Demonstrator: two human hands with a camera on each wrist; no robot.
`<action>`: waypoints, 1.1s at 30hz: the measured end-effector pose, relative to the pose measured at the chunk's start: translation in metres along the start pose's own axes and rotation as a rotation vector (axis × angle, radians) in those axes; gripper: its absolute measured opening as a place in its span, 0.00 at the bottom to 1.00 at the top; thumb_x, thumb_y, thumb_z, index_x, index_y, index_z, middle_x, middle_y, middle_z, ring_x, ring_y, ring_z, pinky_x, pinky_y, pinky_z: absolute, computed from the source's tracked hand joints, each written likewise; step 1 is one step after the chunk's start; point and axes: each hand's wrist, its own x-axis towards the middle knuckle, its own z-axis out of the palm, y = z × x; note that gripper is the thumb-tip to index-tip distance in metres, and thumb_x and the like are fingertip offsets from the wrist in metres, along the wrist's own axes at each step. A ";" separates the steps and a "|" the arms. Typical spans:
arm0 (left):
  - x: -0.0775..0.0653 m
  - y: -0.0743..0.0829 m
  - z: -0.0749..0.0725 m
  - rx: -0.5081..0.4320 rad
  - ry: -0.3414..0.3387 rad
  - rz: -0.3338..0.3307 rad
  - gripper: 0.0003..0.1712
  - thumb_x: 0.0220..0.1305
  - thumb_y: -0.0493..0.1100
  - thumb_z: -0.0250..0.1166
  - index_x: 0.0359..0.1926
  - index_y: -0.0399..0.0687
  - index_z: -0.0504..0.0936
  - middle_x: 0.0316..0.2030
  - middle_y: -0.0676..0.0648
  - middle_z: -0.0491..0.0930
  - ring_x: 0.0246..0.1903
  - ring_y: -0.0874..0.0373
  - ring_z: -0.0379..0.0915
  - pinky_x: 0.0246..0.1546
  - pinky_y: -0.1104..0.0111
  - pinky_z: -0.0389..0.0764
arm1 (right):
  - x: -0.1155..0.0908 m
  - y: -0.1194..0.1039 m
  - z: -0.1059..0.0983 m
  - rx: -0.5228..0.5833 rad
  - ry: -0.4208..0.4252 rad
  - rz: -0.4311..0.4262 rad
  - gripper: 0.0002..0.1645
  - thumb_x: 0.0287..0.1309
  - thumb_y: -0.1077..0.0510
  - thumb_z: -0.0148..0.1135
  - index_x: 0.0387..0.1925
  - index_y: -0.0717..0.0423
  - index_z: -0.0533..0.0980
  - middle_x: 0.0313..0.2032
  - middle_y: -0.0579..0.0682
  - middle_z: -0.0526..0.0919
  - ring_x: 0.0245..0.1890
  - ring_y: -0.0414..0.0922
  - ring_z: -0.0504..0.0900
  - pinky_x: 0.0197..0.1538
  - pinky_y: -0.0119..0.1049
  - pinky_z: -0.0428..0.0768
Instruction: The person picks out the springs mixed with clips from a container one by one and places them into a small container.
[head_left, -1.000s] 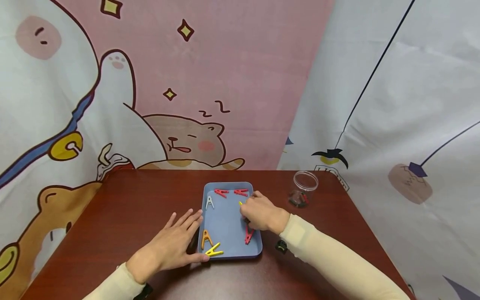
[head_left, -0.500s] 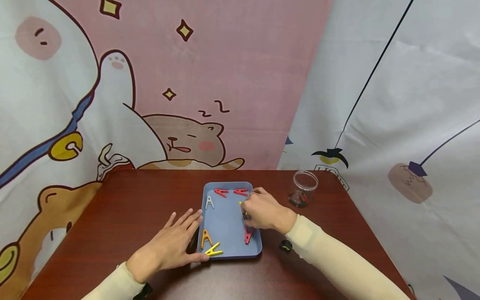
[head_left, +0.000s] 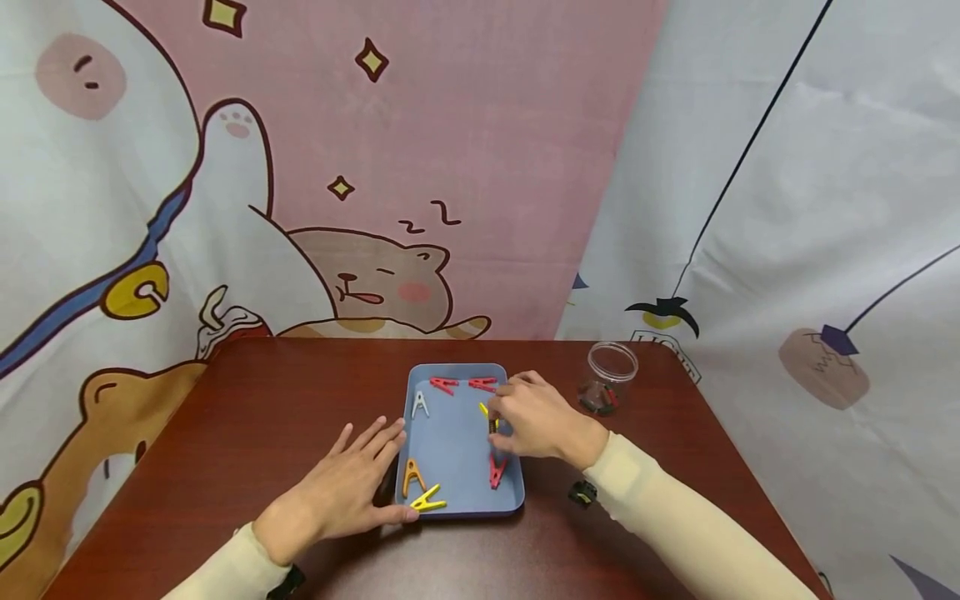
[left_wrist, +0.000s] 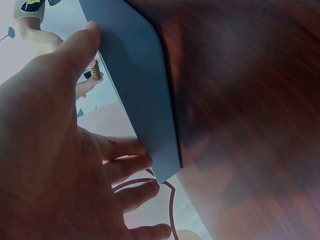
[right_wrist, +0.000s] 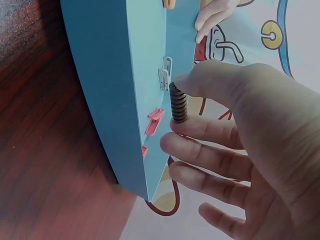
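In the head view a blue tray [head_left: 450,446] holds small spring clips. My right hand [head_left: 536,421] is over its right side. Thumb and index finger pinch the two ends of a dark ribbed cylinder [right_wrist: 179,102], upright between them; the other fingers extend free. A yellow clip [head_left: 483,409] partly shows behind this hand, and a red clip [head_left: 497,473] lies just nearer. My left hand [head_left: 337,487] rests with spread, straight fingers at the tray's left wall, thumb at the near corner beside another yellow clip [head_left: 429,500]. An orange clip [head_left: 412,477] lies close by.
Two red clips, one at the far left [head_left: 442,384] and one at the far right [head_left: 482,383], lie along the tray's back, with a white clip [head_left: 419,406] nearby. A clear jar [head_left: 611,375] containing dark and red pieces stands back right on the brown table [head_left: 300,392].
My right hand has shifted slightly right and turned, so the dark ribbed cylinder between its fingers shows more. The left hand and tray have stayed put.
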 end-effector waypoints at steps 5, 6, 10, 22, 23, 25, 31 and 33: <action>0.001 0.000 0.000 -0.001 0.000 -0.006 0.69 0.70 0.84 0.71 0.90 0.37 0.67 0.93 0.40 0.61 0.93 0.33 0.55 0.88 0.23 0.56 | -0.004 0.003 0.000 -0.005 0.050 0.000 0.17 0.66 0.38 0.85 0.41 0.44 0.92 0.41 0.40 0.92 0.50 0.45 0.86 0.70 0.56 0.83; 0.001 0.000 0.000 0.000 -0.001 -0.007 0.69 0.70 0.84 0.71 0.90 0.37 0.67 0.93 0.40 0.61 0.93 0.33 0.55 0.88 0.23 0.56 | -0.005 0.003 0.000 -0.006 0.059 -0.001 0.17 0.66 0.38 0.84 0.41 0.44 0.92 0.41 0.40 0.92 0.50 0.45 0.85 0.69 0.55 0.83; 0.000 0.000 -0.001 0.001 -0.007 -0.010 0.69 0.70 0.84 0.70 0.90 0.37 0.67 0.93 0.40 0.61 0.93 0.34 0.55 0.89 0.23 0.55 | -0.009 0.005 -0.002 0.008 0.092 0.006 0.17 0.65 0.38 0.85 0.40 0.45 0.92 0.43 0.42 0.91 0.51 0.47 0.85 0.66 0.56 0.84; -0.001 -0.001 0.000 -0.010 -0.017 -0.019 0.70 0.70 0.85 0.69 0.90 0.38 0.66 0.94 0.41 0.60 0.94 0.34 0.54 0.89 0.23 0.54 | -0.018 0.017 -0.004 0.027 0.116 0.060 0.17 0.66 0.38 0.83 0.44 0.44 0.93 0.47 0.44 0.93 0.53 0.48 0.86 0.69 0.58 0.86; -0.001 -0.001 0.000 -0.009 -0.018 -0.019 0.70 0.70 0.85 0.69 0.90 0.38 0.66 0.94 0.41 0.60 0.94 0.34 0.54 0.89 0.23 0.54 | -0.019 0.018 -0.005 0.023 0.125 0.063 0.17 0.66 0.38 0.84 0.44 0.44 0.93 0.47 0.44 0.93 0.53 0.48 0.86 0.68 0.58 0.86; 0.000 -0.001 -0.001 -0.007 -0.019 -0.020 0.70 0.70 0.85 0.69 0.90 0.38 0.67 0.94 0.41 0.60 0.94 0.34 0.54 0.89 0.23 0.54 | -0.020 0.020 -0.006 0.026 0.139 0.068 0.17 0.66 0.39 0.84 0.44 0.45 0.93 0.47 0.45 0.94 0.53 0.49 0.87 0.66 0.57 0.86; 0.000 -0.001 0.000 -0.008 -0.020 -0.021 0.70 0.70 0.86 0.69 0.90 0.38 0.66 0.94 0.41 0.60 0.94 0.34 0.54 0.89 0.23 0.54 | -0.024 0.026 -0.008 0.026 0.168 0.083 0.16 0.67 0.38 0.84 0.43 0.44 0.93 0.46 0.42 0.93 0.53 0.49 0.88 0.63 0.56 0.87; -0.001 -0.001 0.000 -0.008 -0.020 -0.020 0.70 0.70 0.86 0.69 0.90 0.38 0.66 0.94 0.41 0.60 0.94 0.35 0.53 0.89 0.24 0.54 | -0.026 0.028 -0.009 0.026 0.182 0.087 0.15 0.66 0.38 0.85 0.42 0.43 0.93 0.45 0.42 0.93 0.52 0.48 0.88 0.62 0.56 0.87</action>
